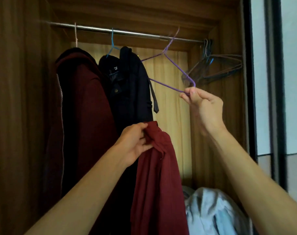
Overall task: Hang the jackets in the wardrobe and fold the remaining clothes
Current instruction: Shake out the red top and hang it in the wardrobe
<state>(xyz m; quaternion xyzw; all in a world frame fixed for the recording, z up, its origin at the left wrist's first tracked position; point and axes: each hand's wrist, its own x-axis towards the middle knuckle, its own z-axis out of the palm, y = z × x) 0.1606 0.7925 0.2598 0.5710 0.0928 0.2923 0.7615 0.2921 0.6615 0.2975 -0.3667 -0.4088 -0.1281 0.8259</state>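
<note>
Wooden wardrobe [25,99], steel rail [127,32] across the top. Hook up at that rail, purple hanger [168,45], lower corner pinched between thumb and fingertips of right hand [203,106]. Bunched in curled fingers of left hand [136,143], collar of red jacket [158,175], draped downward beside hung dark jacket [127,85] and maroon hoodie [80,107].
</note>
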